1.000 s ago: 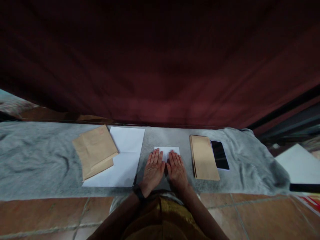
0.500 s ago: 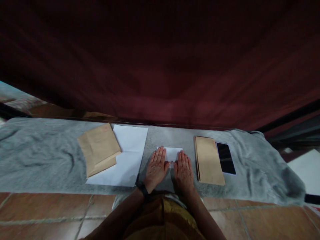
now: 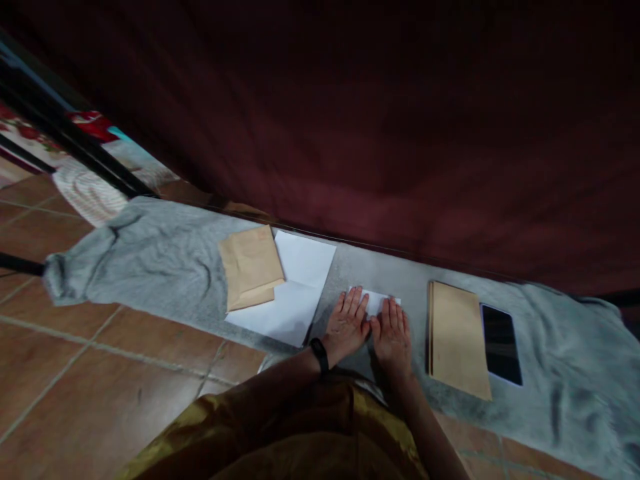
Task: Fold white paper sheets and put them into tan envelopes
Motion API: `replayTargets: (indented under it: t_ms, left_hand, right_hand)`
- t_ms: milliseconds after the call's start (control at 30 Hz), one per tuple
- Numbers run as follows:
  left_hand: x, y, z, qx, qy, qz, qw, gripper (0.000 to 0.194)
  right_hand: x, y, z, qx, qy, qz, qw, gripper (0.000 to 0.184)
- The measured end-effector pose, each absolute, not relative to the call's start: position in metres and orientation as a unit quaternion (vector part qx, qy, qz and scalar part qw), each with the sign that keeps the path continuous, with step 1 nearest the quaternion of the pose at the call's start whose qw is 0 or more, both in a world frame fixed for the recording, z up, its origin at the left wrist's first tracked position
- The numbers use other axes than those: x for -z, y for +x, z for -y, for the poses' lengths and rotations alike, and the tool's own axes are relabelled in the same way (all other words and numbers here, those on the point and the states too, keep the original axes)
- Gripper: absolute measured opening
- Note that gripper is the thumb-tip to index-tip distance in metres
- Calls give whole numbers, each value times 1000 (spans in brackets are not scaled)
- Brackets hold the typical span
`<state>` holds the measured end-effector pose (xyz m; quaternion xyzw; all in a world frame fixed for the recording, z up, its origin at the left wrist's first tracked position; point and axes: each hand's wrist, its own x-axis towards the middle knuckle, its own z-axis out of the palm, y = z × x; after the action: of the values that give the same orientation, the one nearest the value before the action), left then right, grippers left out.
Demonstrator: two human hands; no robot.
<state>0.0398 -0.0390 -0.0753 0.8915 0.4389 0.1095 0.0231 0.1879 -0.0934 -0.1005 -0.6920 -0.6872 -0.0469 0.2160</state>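
Observation:
My left hand [image 3: 347, 323] and my right hand [image 3: 391, 335] lie flat side by side, fingers stretched out, pressing on a small folded white paper [image 3: 376, 301] on a grey cloth [image 3: 160, 260]. Only the paper's far edge shows beyond my fingertips. A black band sits on my left wrist. To the left lie white sheets [image 3: 293, 293] with a brown envelope [image 3: 250, 265] on top of them. To the right a stack of brown envelopes [image 3: 456, 337] lies beside a dark phone [image 3: 500, 343].
The grey cloth is spread on a terracotta tiled floor [image 3: 100, 373]. A dark red curtain [image 3: 350, 120] hangs behind the cloth. Black bars [image 3: 60, 133] and patterned fabric stand at the far left.
The view has swung left and tilted, so everything sits further right and slanted. My hands stay flat on the folded paper, close together.

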Motion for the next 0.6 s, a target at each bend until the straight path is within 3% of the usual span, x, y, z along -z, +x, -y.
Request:
replayTargets:
  t_ms: [233, 433, 600]
  left_hand:
    - [71, 40, 40, -119, 885, -448, 38, 62]
    - [75, 30, 41, -125, 882, -453, 36, 73]
    - [77, 20, 48, -115, 874, -470, 30, 65]
  right_hand:
    - [103, 191, 97, 59, -706, 673, 214, 63]
    - [103, 193, 100, 91, -708, 666, 216, 65]
    - [103, 193, 99, 99, -714, 656, 224, 67]
